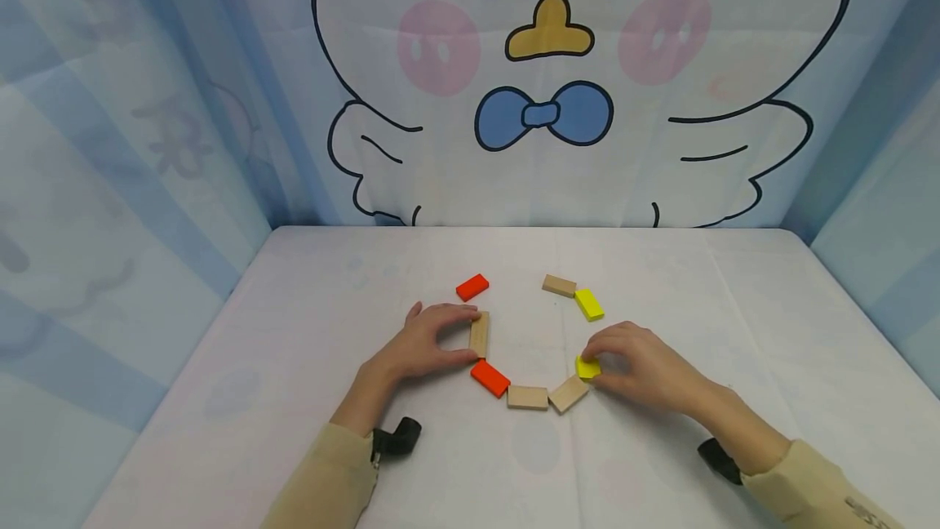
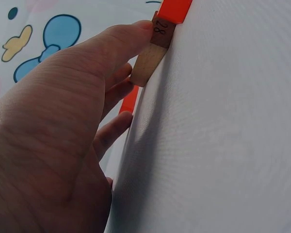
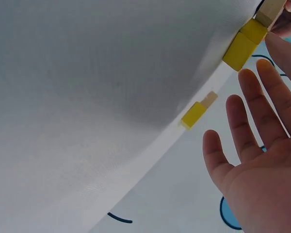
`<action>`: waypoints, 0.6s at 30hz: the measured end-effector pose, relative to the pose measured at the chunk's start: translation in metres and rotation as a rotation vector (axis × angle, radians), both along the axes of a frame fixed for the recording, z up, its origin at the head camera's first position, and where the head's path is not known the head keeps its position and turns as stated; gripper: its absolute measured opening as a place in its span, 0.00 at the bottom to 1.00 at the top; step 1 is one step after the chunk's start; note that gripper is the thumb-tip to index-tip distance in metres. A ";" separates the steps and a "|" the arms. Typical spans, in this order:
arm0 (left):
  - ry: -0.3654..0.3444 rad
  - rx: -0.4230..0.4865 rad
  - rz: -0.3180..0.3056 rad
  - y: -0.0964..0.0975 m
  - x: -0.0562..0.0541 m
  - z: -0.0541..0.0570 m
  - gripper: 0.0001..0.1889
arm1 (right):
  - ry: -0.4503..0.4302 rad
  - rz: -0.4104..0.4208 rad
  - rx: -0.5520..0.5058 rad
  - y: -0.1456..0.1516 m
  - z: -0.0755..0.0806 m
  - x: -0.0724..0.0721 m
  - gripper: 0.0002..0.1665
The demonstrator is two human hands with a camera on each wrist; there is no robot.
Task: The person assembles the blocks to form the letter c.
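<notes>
My left hand spans a plain wooden block, thumb at its near end and a fingertip at its far end. The left wrist view shows the thumb pressed to that block, whose end is marked 28. A red block meets its near end. At the right of the curve, my right hand pinches a yellow block between thumb and fingers. Two wooden blocks, one in front and one angled, link the red block to the yellow one. In the right wrist view the other fingers extend loosely.
Another red block lies beyond my left hand. Farther back at the right, a wooden block touches a second yellow block. All lie on a white cloth-covered table, with a printed curtain behind.
</notes>
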State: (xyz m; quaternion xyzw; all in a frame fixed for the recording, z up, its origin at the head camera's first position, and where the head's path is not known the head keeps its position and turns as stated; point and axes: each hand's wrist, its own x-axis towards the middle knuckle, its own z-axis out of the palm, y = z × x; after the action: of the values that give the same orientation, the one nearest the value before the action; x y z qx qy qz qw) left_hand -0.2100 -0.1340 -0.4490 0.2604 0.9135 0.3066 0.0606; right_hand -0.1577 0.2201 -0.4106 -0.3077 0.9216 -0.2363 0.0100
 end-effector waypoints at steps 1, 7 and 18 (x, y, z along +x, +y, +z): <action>0.000 0.001 -0.001 0.000 0.000 0.000 0.32 | -0.009 -0.012 -0.001 0.000 0.001 0.000 0.15; 0.006 0.010 -0.001 -0.001 0.000 0.001 0.31 | -0.027 -0.071 -0.012 0.000 0.007 -0.004 0.14; 0.015 0.012 -0.007 0.000 0.001 0.001 0.31 | 0.051 -0.046 -0.082 -0.012 0.020 -0.033 0.15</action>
State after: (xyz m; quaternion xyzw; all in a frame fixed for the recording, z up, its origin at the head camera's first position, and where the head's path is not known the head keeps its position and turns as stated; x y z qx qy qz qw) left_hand -0.2091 -0.1337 -0.4479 0.2660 0.9112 0.3101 0.0533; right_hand -0.1903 0.2078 -0.3904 -0.2927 0.9179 -0.2660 -0.0315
